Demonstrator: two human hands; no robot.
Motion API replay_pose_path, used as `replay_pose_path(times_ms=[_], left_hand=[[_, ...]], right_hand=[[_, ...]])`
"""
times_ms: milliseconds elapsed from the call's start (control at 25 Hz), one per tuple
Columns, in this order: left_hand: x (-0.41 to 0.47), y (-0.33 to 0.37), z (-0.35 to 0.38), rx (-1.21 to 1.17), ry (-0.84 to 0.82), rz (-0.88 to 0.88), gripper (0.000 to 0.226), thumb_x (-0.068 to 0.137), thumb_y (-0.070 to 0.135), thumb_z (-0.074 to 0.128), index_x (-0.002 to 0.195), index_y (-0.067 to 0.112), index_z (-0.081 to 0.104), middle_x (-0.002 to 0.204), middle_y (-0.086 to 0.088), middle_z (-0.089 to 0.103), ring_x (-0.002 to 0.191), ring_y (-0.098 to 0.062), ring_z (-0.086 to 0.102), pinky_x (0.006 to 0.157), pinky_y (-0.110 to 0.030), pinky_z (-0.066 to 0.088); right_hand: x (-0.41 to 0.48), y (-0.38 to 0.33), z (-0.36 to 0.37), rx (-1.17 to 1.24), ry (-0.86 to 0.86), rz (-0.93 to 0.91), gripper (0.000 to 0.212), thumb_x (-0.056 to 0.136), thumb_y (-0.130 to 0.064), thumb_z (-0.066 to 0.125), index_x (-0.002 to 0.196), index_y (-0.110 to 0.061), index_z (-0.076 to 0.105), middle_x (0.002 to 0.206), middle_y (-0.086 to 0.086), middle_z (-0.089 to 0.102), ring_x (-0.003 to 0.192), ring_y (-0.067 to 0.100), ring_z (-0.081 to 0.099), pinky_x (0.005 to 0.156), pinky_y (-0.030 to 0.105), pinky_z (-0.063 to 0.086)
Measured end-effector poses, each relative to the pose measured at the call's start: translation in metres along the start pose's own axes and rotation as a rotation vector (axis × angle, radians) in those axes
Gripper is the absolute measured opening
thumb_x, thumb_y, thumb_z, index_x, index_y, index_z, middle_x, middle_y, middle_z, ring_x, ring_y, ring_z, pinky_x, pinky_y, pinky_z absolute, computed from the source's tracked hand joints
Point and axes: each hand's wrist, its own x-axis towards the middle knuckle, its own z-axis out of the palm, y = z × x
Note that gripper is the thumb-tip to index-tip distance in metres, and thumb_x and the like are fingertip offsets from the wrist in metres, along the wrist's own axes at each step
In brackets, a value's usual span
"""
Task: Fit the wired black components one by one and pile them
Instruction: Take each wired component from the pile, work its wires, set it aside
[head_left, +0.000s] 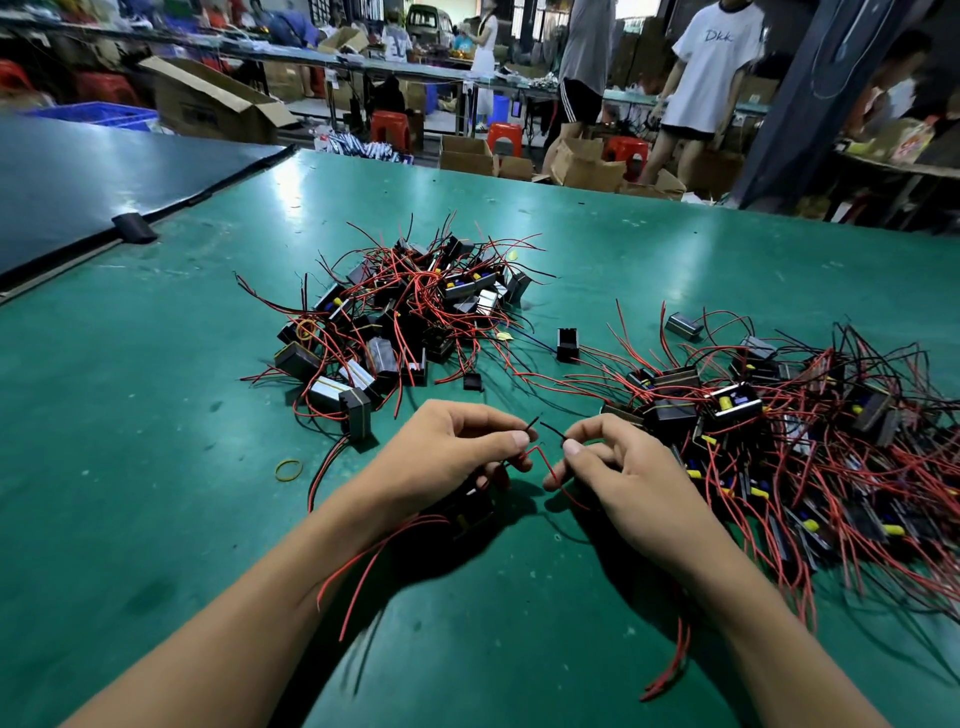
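Both hands low over green table (156, 415), fingers curled.
- left hand (447, 457): thumb and forefinger pinch black wire end (531, 427); lower fingers hold black component (470, 512) under palm.
- right hand (623, 483): thumb and forefinger pinch second black wire end (551, 430).
- Two tips near, not touching.
- red wire (540, 460) bends between hands.
- middle pile (410, 322) of wired components ahead; right pile (779, 431) just beside right hand.
- yellow rubber band (289, 470) on table, left of left hand.

Left hand (448, 457), right hand (626, 475): pinch grips.
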Motion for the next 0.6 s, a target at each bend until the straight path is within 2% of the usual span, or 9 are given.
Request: replay_pose_path(times_ms=[200,440,600], left_hand=[[0.0001,0.0003,0.0031,-0.013,0.019,0.013,0.016,0.089,0.008,0.067,0.103,0.012,0.072,0.076,-0.008,0.073,0.066,-0.023,0.048,0.058,-0.022,0.043],[0.0,-0.0003,0.0023,-0.002,0.047,0.069,0.016,0.091,0.008,0.064,0.104,0.012,0.072,0.074,-0.007,0.073,0.056,-0.009,0.055,0.057,-0.019,0.046],[-0.0007,-0.0007,0.0023,0.051,0.017,0.099,0.012,0.09,0.013,0.067,0.101,0.016,0.072,0.074,-0.005,0.072,0.062,-0.017,0.056,0.062,-0.028,0.047]], right_hand=[[0.0015,0.0009,0.0014,0.04,-0.084,-0.003,0.006,0.104,-0.017,0.049,0.1,-0.013,0.051,0.084,0.008,0.077,0.054,0.009,0.053,0.058,0.023,0.042],[0.0022,0.0035,0.0007,0.061,-0.107,-0.029,0.006,0.105,-0.016,0.047,0.101,-0.012,0.049,0.086,0.01,0.077,0.052,0.006,0.054,0.057,0.022,0.041],[0.0023,0.0065,0.0029,-0.002,-0.135,-0.059,0.007,0.105,-0.021,0.049,0.1,-0.017,0.052,0.086,0.006,0.077,0.054,0.007,0.051,0.062,0.031,0.038]])
